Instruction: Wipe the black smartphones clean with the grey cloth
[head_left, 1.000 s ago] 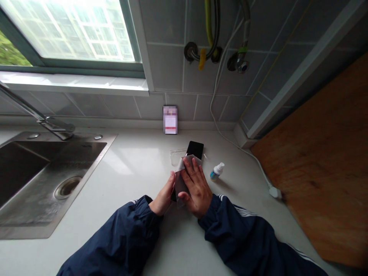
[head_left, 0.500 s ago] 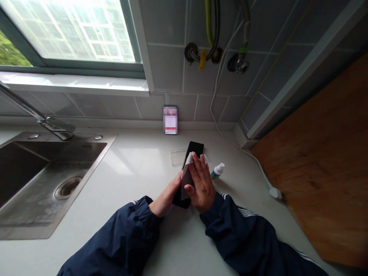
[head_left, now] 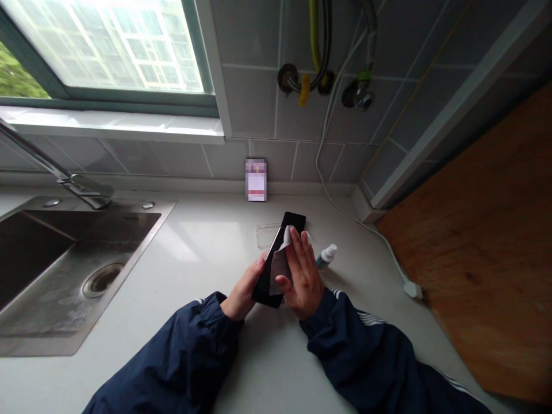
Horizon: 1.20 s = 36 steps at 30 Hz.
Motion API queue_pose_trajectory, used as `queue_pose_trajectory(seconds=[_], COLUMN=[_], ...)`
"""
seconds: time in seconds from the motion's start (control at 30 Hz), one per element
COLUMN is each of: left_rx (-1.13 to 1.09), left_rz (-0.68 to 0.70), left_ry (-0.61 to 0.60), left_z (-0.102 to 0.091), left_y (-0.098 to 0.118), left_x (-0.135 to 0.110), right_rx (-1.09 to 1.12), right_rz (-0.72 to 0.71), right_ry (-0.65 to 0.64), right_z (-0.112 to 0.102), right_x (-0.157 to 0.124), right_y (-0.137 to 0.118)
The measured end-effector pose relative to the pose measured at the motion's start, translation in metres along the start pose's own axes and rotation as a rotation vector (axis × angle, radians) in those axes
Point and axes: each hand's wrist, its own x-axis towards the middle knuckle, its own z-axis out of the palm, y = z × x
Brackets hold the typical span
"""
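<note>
A black smartphone (head_left: 265, 283) is tilted above the counter, gripped along its left edge by my left hand (head_left: 245, 286). My right hand (head_left: 304, 279) presses a grey cleaning cloth (head_left: 281, 263) flat against the phone, its fingers long over the cloth and the thumb bent in. The cloth and fingers hide much of the phone's face. Just beyond its top edge a black flat object (head_left: 295, 219) shows, partly covered; I cannot tell what it is. A clear phone case (head_left: 265, 234) lies behind the hands. A small spray bottle (head_left: 326, 256) with a white top stands right of my right hand.
A steel sink (head_left: 125, 273) with a faucet (head_left: 86, 190) is at the left. A small upright card or screen (head_left: 256, 180), blurred out, leans on the back wall. A white cable (head_left: 345, 214) runs down to a plug (head_left: 413, 288) near the wooden panel (head_left: 487, 259) at right.
My left hand and the phone's lower end have shifted slightly left and up, uncovering more of the phone beside the cloth. My right hand stays nearly in place on the cloth.
</note>
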Motion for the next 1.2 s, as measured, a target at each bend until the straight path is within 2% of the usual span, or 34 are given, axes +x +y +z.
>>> queue_pose_trajectory(seconds=[0.17,0.3,0.47,0.7,0.9,1.03,1.2], left_rx=[-0.103,-0.187,-0.218,-0.210,-0.183,-0.110,-0.065], left_rz=[0.036,0.004,-0.046,-0.264,-0.231,-0.163,-0.114], left_ry=[0.107,0.109,0.117,0.075,0.116,0.050,-0.006], left_z=[0.002,0.003,0.005,-0.003,-0.005,0.001,0.003], left_y=[0.005,0.009,0.012,0.008,0.001,-0.002,-0.005], left_x=[0.001,0.002,0.001,-0.002,-0.002,-0.001,-0.001], right_rx=[-0.006,0.008,0.017,0.016,0.020,0.012,0.008], right_rz=[-0.046,-0.136,-0.209,-0.287,-0.258,-0.209,-0.163], right_ry=[-0.041,-0.134,-0.183,-0.279,-0.214,-0.123,-0.072], right_z=[0.000,0.002,0.002,-0.002,0.000,0.002,0.001], right_x=[-0.004,-0.009,-0.011,-0.010,-0.011,-0.010,-0.007], right_y=[-0.004,-0.008,-0.011,-0.014,-0.012,-0.008,-0.005])
